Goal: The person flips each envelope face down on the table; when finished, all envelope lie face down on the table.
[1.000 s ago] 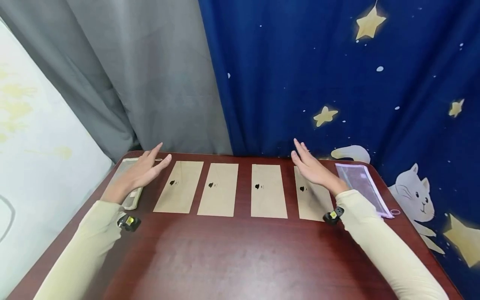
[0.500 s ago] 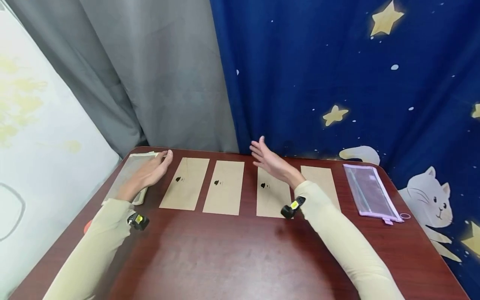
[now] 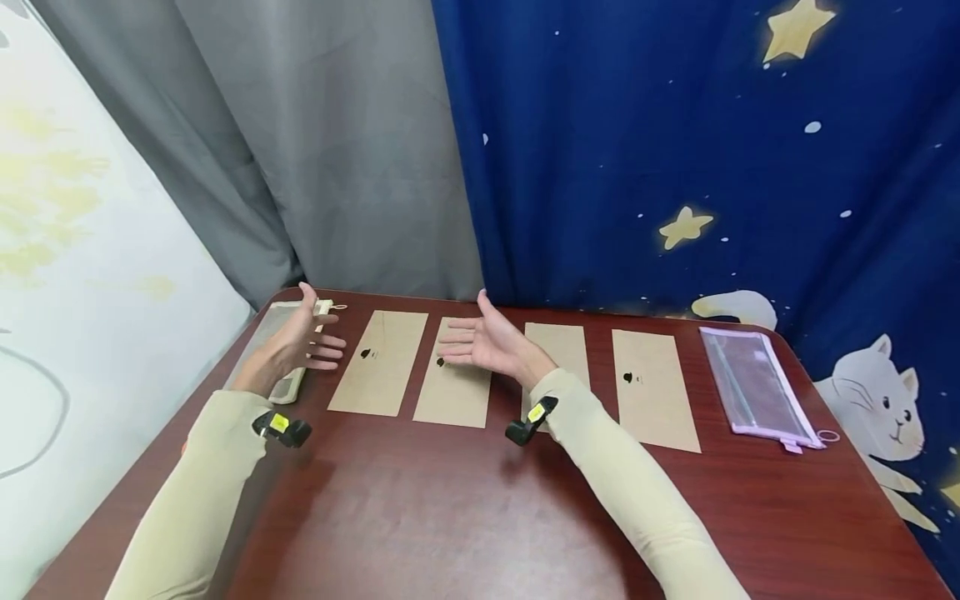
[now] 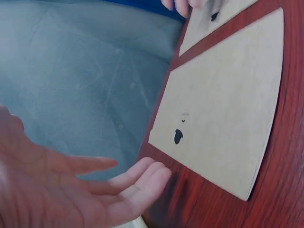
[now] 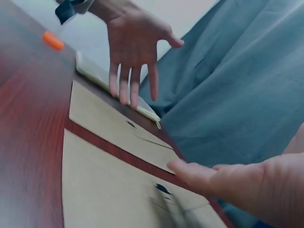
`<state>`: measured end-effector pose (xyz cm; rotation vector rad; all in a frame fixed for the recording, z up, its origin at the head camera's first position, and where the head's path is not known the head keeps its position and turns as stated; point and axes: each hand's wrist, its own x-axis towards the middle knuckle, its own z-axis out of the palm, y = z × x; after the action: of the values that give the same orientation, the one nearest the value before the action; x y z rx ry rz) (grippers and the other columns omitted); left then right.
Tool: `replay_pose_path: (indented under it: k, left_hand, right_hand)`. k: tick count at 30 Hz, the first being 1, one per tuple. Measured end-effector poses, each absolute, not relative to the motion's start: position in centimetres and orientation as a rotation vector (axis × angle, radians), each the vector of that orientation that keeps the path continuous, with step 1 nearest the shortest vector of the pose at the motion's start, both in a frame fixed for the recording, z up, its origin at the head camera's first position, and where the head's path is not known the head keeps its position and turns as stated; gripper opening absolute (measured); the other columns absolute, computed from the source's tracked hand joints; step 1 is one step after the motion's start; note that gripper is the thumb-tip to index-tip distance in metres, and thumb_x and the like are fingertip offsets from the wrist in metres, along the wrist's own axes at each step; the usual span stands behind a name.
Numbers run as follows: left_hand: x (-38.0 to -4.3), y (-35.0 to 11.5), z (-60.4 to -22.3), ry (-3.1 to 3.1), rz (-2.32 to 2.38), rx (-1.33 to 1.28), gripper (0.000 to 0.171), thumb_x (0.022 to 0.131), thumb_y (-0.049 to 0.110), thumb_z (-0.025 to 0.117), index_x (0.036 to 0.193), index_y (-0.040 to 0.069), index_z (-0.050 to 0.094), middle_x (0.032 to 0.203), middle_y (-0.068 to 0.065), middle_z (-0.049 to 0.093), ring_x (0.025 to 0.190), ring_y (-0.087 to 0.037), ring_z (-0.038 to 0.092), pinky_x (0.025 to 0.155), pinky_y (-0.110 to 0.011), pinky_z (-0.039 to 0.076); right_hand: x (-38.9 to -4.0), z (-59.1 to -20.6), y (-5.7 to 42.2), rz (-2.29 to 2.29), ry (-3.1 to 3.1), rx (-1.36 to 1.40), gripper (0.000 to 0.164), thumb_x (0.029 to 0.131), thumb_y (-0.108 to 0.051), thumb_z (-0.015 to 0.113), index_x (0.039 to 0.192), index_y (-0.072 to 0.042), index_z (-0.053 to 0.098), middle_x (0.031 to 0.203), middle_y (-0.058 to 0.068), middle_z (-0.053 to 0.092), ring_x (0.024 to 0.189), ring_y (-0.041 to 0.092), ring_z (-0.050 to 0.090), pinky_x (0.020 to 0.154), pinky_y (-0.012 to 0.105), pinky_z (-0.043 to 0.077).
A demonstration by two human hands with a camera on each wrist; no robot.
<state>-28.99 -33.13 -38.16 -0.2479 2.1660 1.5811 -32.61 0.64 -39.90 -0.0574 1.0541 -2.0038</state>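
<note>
My left hand (image 3: 292, 340) is held in the air with spread, straight fingers, overlapping the cream-edged mesh pouch (image 3: 289, 388) at the far left in the head view. Raised over the second of several tan paper sheets (image 3: 450, 404), my right hand (image 3: 491, 340) has its palm turned toward the left and its thumb up. Neither hand holds anything. Each sheet bears a small black hat print; the leftmost sheet (image 3: 382, 367) lies between the two hands. In the right wrist view the left hand (image 5: 135, 45) shows its palm, fingers pointing down.
On the right of the dark red table (image 3: 420, 500) lies a purple-edged mesh pouch (image 3: 757, 387) with a ring pull. An orange object (image 5: 52, 41) sits near the left table edge. Grey and blue curtains (image 3: 570, 167) hang right behind the table.
My right hand has swept left, from over the rightmost sheet to over the second from the left. The left hand has turned its palm inward and spread its fingers. The head view has shifted slightly.
</note>
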Motion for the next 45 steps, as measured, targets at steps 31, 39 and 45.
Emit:
replay_pose_path:
  k: [31, 39, 45]
  left_hand:
    - [-32.1, -29.6, -40.2, 2.279, 1.433, -0.771, 0.073, 0.103, 0.058, 0.024, 0.114, -0.004, 0.061, 0.098, -0.01, 0.056, 0.08, -0.019, 0.059, 0.06, -0.021, 0.053]
    - [-31.6, -29.3, -39.0, 2.276, 1.453, -0.656, 0.066, 0.106, 0.05, 0.026, 0.129, -0.005, 0.055, 0.095, -0.004, 0.059, 0.081, -0.012, 0.06, 0.081, -0.025, 0.059]
    - [-31.2, -29.2, -38.5, 2.3, 1.457, -0.54, 0.054, 0.109, 0.033, 0.04, 0.141, -0.009, 0.048, 0.099, -0.004, 0.057, 0.074, -0.006, 0.062, 0.082, -0.021, 0.06]
  right_hand:
    - [-33.2, -40.9, -5.6, -1.952, 1.065, 0.299, 0.096, 0.101, -0.067, 0.033, 0.16, 0.004, 0.004, 0.163, 0.033, 0.017, 0.152, 0.045, 0.024, 0.127, 0.054, 0.025]
    - [-31.5, -41.3, -6.8, -1.935, 1.633, 0.116, 0.052, 0.104, -0.016, 0.057, 0.146, 0.008, 0.041, 0.152, 0.026, 0.044, 0.141, 0.034, 0.047, 0.115, 0.044, 0.047]
    - [-30.7, -42.6, -7.6, -2.115, 1.915, 0.138, 0.03, 0.091, 0.006, 0.066, 0.122, 0.007, 0.067, 0.115, 0.019, 0.071, 0.089, 0.016, 0.071, 0.098, 0.04, 0.059]
